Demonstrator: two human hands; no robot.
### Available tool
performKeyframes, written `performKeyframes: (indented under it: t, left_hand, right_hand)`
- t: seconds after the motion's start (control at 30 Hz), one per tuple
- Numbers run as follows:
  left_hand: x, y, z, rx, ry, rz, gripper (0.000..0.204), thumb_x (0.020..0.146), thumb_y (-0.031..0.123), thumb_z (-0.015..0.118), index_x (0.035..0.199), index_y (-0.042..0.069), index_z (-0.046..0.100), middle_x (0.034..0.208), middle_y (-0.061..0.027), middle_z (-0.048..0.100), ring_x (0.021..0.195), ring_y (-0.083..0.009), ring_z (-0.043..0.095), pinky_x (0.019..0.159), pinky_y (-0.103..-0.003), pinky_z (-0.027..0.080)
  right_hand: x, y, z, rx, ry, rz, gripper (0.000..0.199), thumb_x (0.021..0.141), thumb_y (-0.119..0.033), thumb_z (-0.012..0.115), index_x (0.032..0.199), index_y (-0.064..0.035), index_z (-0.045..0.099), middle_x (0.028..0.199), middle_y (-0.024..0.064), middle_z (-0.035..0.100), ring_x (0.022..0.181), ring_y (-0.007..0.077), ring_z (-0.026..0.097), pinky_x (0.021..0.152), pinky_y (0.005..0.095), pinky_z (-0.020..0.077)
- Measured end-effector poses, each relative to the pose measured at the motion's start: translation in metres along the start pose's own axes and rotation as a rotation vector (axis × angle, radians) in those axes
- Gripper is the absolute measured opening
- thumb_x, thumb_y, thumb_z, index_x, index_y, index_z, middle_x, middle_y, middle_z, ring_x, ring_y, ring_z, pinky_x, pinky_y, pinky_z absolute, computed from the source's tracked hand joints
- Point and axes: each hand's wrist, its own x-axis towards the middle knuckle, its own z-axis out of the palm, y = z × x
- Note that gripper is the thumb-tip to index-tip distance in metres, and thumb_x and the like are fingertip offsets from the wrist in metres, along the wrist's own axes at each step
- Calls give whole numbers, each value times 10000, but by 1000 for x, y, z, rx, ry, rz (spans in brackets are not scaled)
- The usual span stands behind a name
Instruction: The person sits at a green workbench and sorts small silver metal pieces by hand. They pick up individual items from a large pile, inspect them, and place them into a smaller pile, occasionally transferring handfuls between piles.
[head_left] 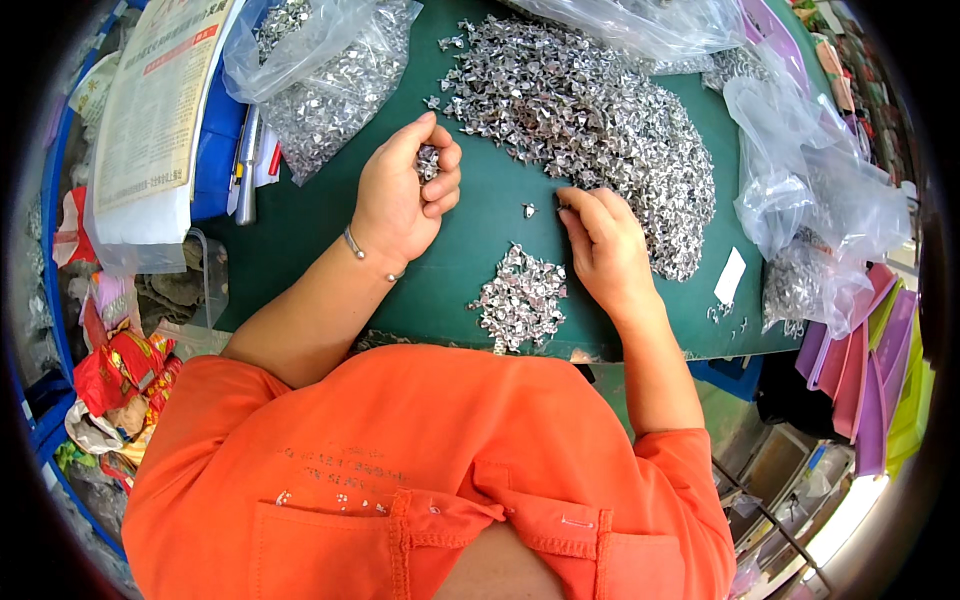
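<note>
My left hand [408, 190] is curled round several small silvery metal parts [428, 163], which show between thumb and fingers. At the edge of a large heap of the same shiny parts [600, 110], my right hand [605, 235] pinches with thumb and forefinger. A dark bit shows at those fingertips, most likely one such part, too small to make out. One loose metal part [529, 210] lies on the green tabletop [420, 290] just left of my right hand. Nearer to me is a smaller pile of parts [520, 300].
Clear plastic bags of metal parts stand at the back left [335, 80] and right [800, 170]. A printed sheet [155, 110] covers a blue bin [218, 150] at left, beside a metal-handled tool [247, 180]. A white slip [730, 275] lies at right, near pink and purple plastic bins [870, 370].
</note>
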Motion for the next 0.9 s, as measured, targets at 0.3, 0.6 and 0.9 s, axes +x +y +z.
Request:
performKeyframes:
  t: [0.3, 0.6, 0.9]
  left_hand:
    - [1, -1, -3, -10, -13, -16, 240, 1058, 269, 486, 914, 97, 569, 771, -33, 547, 496, -73, 380, 420, -216, 284]
    - [0, 1, 0, 0, 4, -10, 239, 1060, 271, 481, 921, 94, 563, 775, -36, 544, 502, -75, 380, 422, -220, 285]
    - [1, 0, -1, -10, -7, -12, 244, 1061, 274, 482, 927, 87, 562, 777, -37, 541, 501, -75, 382, 422, -218, 285]
  right_hand:
    - [-5, 3, -6, 35, 31, -105, 187, 762, 32, 745, 914, -32, 656, 922, 102, 648, 863, 314, 632, 758, 400, 536]
    - [-25, 7, -14, 196, 247, 135, 163, 857, 105, 658, 969, -13, 670, 930, 128, 690, 832, 276, 684, 747, 336, 544]
    - [-28, -10, 4, 250, 146, 104, 182, 780, 39, 755, 924, -40, 677, 889, 103, 681, 791, 283, 649, 703, 365, 524]
